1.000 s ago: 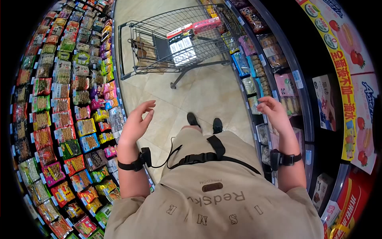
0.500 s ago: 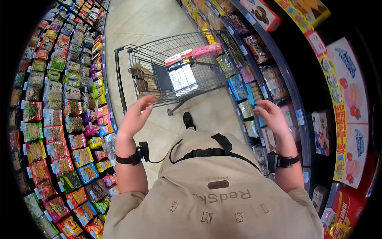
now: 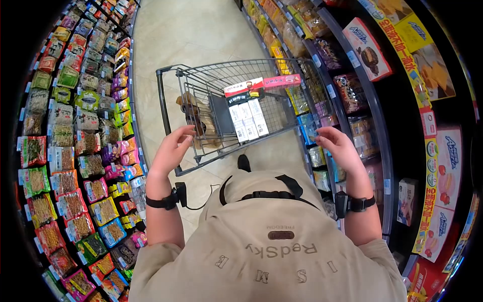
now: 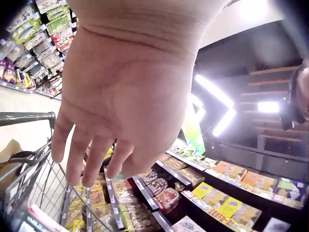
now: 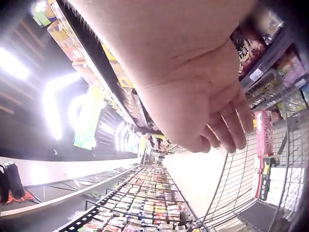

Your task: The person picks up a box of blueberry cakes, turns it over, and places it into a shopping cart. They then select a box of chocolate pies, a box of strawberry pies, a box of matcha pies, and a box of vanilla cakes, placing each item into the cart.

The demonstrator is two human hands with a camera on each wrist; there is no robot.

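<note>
Supermarket aisle, pale tiled floor (image 3: pixel 201 30) running between two walls of stock: I am looking down on a person standing behind a wire shopping cart (image 3: pixel 226 108). Neither hand is holding anything. I am seeing the left hand (image 3: pixel 171 148) hovering with fingers loosely spread and straight, just short of the cart's near rim; from the left wrist view the same hand (image 4: pixel 120 96) is hanging palm-open above the cart's dark handle bar (image 4: pixel 26 117). The right hand (image 3: pixel 339 146) is lifting beside the cart's right side, fingers relaxed and slightly bent, gripping nothing; the right wrist view is showing those fingers (image 5: pixel 227 125) drooping free, with the cart's mesh wall (image 5: pixel 251 179) below them. Inside the cart, white boxes (image 3: pixel 246 121) are lying against the far-right mesh, a pink-and-red carton (image 3: pixel 261 84) is resting along the rim above them, and a brown bag (image 3: pixel 193 113) is sitting at the left. Left of the cart, snack packets (image 3: pixel 75 136) are filling the racks; right of it, biscuit boxes (image 3: pixel 367 48) are lining dark shelves.
</note>
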